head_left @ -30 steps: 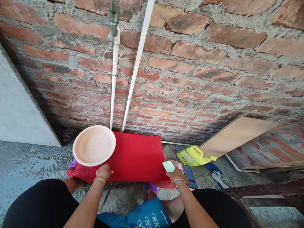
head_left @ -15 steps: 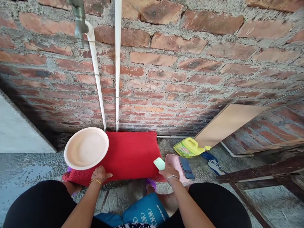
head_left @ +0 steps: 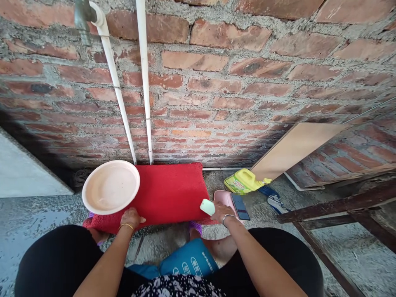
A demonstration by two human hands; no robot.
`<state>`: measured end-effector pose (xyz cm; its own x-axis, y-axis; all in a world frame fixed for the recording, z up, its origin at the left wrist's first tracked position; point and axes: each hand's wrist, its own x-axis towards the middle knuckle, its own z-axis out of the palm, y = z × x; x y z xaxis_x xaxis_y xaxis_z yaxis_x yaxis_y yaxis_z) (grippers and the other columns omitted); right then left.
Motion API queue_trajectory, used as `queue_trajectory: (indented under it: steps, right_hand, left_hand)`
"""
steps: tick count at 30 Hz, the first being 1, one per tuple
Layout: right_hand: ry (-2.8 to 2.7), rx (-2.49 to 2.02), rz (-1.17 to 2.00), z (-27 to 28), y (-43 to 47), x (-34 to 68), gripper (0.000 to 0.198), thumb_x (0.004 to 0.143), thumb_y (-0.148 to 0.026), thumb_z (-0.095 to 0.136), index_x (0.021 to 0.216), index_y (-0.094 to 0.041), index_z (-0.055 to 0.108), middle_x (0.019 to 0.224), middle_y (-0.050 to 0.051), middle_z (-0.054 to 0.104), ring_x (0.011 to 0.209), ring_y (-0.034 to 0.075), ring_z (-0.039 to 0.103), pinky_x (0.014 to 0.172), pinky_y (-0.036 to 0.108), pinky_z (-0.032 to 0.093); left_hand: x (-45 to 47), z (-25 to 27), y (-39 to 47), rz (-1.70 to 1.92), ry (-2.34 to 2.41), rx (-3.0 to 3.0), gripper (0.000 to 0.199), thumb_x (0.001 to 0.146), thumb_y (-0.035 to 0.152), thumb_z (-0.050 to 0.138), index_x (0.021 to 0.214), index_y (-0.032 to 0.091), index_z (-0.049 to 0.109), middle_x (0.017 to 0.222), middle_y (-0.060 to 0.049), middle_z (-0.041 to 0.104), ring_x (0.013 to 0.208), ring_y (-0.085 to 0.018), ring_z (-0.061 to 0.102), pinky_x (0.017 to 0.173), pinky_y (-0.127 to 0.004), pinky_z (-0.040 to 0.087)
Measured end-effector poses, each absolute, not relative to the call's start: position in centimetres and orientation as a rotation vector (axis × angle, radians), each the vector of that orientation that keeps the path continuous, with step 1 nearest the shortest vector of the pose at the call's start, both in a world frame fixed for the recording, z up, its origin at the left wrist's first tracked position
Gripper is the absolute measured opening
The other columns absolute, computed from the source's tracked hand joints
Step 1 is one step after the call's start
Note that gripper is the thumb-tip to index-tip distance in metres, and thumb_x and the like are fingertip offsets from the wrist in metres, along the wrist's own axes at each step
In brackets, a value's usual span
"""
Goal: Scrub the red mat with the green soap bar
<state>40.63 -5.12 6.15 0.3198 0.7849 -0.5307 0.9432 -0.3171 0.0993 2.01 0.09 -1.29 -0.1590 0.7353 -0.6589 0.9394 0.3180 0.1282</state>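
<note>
Fingers, my right hand (head_left: 220, 212): closed on a pale green piece (head_left: 207, 207), at the right end of the red cloth (head_left: 173, 192). My left hand (head_left: 130, 217): on its near edge, grip unclear. Apparent step: steadying cloth; next move calls for a firm hold.

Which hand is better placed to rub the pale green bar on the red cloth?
Probably the right hand: it holds the pale green bar at the right end of the red cloth. The left hand rests on the near edge, near the basin.
</note>
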Motion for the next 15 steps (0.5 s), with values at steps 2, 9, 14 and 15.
queue_trajectory:
  steps: [2, 9, 14, 15]
  right_hand:
    - [1.449, 2.180, -0.427, 7.5, -5.7, 42.1, 0.045, 0.070, -0.014, 0.061, 0.114, -0.015, 0.058, 0.112, 0.017, 0.061, 0.104, 0.031, 0.059, 0.085, 0.041, 0.040]
    - [1.840, 1.899, -0.638, 7.1, -5.9, 35.6, 0.058, 0.060, -0.015, 0.068, 0.117, -0.021, 0.056, 0.113, 0.010, 0.062, 0.108, 0.026, 0.057, 0.092, 0.035, 0.038]
    - [1.912, 1.829, -0.601, 6.3, -6.3, 35.1, 0.055, 0.060, -0.013, 0.067, 0.114, -0.020, 0.057, 0.113, 0.012, 0.062, 0.109, 0.028, 0.057, 0.094, 0.038, 0.036]
    - [1.866, 1.877, -0.561, 6.5, -6.5, 36.4, 0.051, 0.061, -0.013, 0.066, 0.111, -0.019, 0.059, 0.111, 0.012, 0.063, 0.107, 0.028, 0.058, 0.092, 0.038, 0.037]
  left_hand:
    - [2.1, -1.2, 0.2, -0.435, 1.956, 1.474, 0.067, 0.060, 0.043, 0.077, 0.115, 0.011, 0.057, 0.125, -0.020, 0.060, 0.116, -0.028, 0.057, 0.092, -0.033, 0.047]
    - [2.2, -0.9, 0.3, -0.494, 1.926, 1.489, 0.068, 0.061, 0.045, 0.075, 0.117, 0.011, 0.057, 0.127, -0.020, 0.059, 0.118, -0.028, 0.056, 0.092, -0.032, 0.047]
    - [2.0, -1.4, 0.1, -0.442, 1.937, 1.529, 0.067, 0.062, 0.045, 0.074, 0.116, 0.010, 0.057, 0.125, -0.020, 0.060, 0.116, -0.028, 0.058, 0.091, -0.034, 0.047]
    - [2.0, -1.6, 0.1, -0.437, 1.936, 1.528, 0.067, 0.061, 0.045, 0.075, 0.115, 0.011, 0.057, 0.125, -0.020, 0.060, 0.116, -0.028, 0.058, 0.091, -0.034, 0.047]
